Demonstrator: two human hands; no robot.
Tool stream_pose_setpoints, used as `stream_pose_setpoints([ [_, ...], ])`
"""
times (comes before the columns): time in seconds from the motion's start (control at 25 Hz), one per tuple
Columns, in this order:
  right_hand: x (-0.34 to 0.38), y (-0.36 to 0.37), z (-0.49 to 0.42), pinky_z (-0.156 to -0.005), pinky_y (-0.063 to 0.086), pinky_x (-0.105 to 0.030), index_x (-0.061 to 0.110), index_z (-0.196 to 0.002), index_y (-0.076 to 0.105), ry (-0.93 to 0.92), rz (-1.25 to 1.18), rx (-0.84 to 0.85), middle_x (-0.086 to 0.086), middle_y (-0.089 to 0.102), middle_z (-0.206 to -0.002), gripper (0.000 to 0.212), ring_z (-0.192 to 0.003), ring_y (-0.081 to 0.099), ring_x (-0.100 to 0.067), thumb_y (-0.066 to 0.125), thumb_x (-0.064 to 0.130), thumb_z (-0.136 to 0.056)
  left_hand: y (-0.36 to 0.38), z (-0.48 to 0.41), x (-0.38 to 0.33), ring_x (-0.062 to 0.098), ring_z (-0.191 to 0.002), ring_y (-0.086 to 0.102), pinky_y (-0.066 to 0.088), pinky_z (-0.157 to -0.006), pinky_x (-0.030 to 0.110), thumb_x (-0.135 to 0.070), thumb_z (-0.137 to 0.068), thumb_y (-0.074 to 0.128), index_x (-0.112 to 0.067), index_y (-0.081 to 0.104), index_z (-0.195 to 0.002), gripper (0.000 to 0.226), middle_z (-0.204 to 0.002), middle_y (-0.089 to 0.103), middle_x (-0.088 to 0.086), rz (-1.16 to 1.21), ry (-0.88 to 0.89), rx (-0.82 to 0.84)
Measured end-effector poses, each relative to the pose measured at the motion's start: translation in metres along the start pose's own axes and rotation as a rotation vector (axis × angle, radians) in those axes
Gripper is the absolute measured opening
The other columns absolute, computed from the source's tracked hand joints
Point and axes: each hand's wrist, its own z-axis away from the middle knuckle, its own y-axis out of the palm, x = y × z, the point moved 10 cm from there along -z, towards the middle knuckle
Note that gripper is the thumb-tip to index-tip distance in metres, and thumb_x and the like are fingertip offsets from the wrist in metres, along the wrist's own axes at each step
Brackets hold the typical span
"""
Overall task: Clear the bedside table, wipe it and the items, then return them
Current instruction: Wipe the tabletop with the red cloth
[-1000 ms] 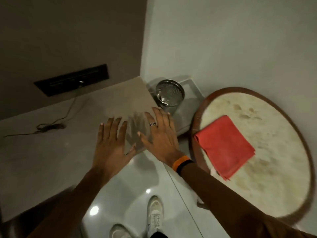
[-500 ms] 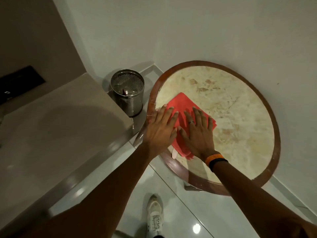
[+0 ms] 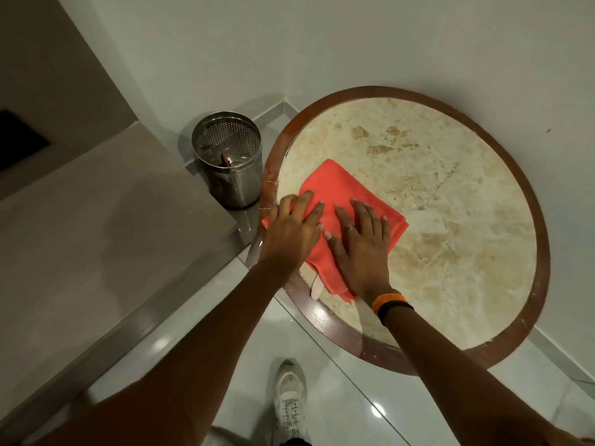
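In the head view, the person looks down on a round desk [image 3: 450, 226] with a mottled cream marble top inside a dark wooden rim. It stands in the corner of a pale wall [image 3: 322, 43], on a glossy tiled floor [image 3: 341, 400].

A red cloth [image 3: 338, 185], folded to a rough square, lies on the left part of the marble. One corner reaches over the wooden rim on the side nearest the bin, and a frayed corner points back toward the person.

Both hands lie flat on this cloth, palms down, side by side. The left hand [image 3: 291, 235] covers the cloth's left edge where it meets the rim, fingers straight and slightly spread. The right hand [image 3: 360, 249] rests on the middle of the cloth, fingers straight, holding nothing. It wears a ring [image 3: 351, 227] on one finger, and an orange and a black wristband [image 3: 390, 303] circle the wrist.

A small pale strip [image 3: 315, 286] sits on the rim just beside the cloth's near corner; what it is cannot be told.

Left of the desk, a perforated steel bin [image 3: 230, 162] stands upright on the floor, close to the rim, with something small and dark inside. Further left lies a flat grey-brown surface [image 3: 96, 226] with a metal edge. A white shoe [image 3: 289, 403] shows on the floor below the arms.
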Motion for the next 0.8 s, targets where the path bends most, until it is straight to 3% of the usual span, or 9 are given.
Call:
stream_pose_setpoints([
  [0.16,0.006,-0.008,0.003,-0.109,0.038,-0.046,0.013,-0.128,0.067,-0.002,-0.196,-0.1,-0.01,0.06,-0.136,0.032,-0.126,0.049,-0.031,0.058,0.027,-0.101,-0.01,0.018,-0.003,0.031,-0.109,0.064,0.053,-0.092,0.044,-0.028,-0.086,0.075,-0.015,0.07,-0.121,0.038,-0.131,0.064,0.013,0.13,-0.094,-0.009],
  [0.24,0.012,-0.008,0.003,-0.1,0.044,-0.046,0.007,-0.118,0.072,-0.03,-0.231,-0.117,-0.014,0.066,-0.123,0.024,-0.115,0.055,-0.035,0.062,0.018,-0.099,-0.022,0.031,-0.003,0.029,-0.11,0.065,0.053,-0.097,0.044,-0.029,-0.085,0.072,-0.017,0.072,-0.116,0.033,-0.125,0.067,0.011,0.147,-0.119,-0.032],
  [0.4,0.072,-0.008,0.005,-0.098,0.039,-0.031,0.008,-0.115,0.072,-0.211,-0.318,-0.104,-0.011,0.065,-0.118,0.024,-0.11,0.053,-0.028,0.06,0.014,-0.095,-0.043,0.069,0.037,0.031,-0.119,0.063,0.05,-0.103,0.044,-0.032,-0.093,0.056,-0.023,0.067,-0.125,0.035,-0.129,0.066,0.009,0.262,-0.295,-0.043],
  [0.52,0.16,0.0,0.004,-0.101,0.037,-0.016,0.012,-0.118,0.067,-0.352,-0.507,0.004,-0.006,0.059,-0.123,0.029,-0.113,0.05,-0.004,0.059,0.003,-0.092,-0.073,0.121,0.119,0.015,-0.124,0.051,0.042,-0.102,0.034,-0.06,-0.095,0.046,-0.049,0.055,-0.121,0.029,-0.131,0.057,-0.01,0.302,-0.571,-0.157],
  [0.56,0.186,0.003,0.004,-0.101,0.037,-0.013,0.012,-0.12,0.067,-0.397,-0.502,0.05,-0.007,0.06,-0.124,0.03,-0.114,0.05,0.0,0.059,0.002,-0.092,-0.081,0.133,0.135,0.014,-0.124,0.048,0.042,-0.101,0.034,-0.063,-0.096,0.042,-0.049,0.053,-0.122,0.032,-0.132,0.054,-0.011,0.314,-0.599,-0.162],
  [0.6,0.217,0.006,0.004,-0.103,0.038,-0.015,0.012,-0.12,0.067,-0.467,-0.438,0.057,-0.006,0.06,-0.124,0.029,-0.115,0.051,-0.004,0.058,0.004,-0.094,-0.092,0.147,0.155,0.017,-0.123,0.049,0.045,-0.1,0.036,-0.058,-0.099,0.042,-0.043,0.054,-0.126,0.034,-0.133,0.054,-0.007,0.315,-0.625,-0.182],
  [0.72,0.315,0.03,0.012,-0.1,0.047,-0.029,0.006,-0.116,0.069,-0.631,-0.441,0.117,-0.003,0.058,-0.123,0.028,-0.113,0.055,-0.02,0.061,-0.001,-0.091,-0.13,0.195,0.223,0.032,-0.105,0.059,0.055,-0.083,0.045,-0.017,-0.09,0.071,-0.018,0.067,-0.122,0.032,-0.127,0.061,0.011,0.207,-0.694,-0.211],
  [0.8,0.362,0.052,0.013,-0.099,0.047,-0.019,0.014,-0.117,0.068,-0.587,-0.531,0.24,0.006,0.057,-0.122,0.032,-0.115,0.053,-0.004,0.061,-0.004,-0.092,-0.138,0.222,0.265,0.034,-0.1,0.061,0.055,-0.079,0.045,-0.01,-0.085,0.075,-0.013,0.07,-0.117,0.033,-0.123,0.064,0.013,0.227,-0.787,-0.175],
])
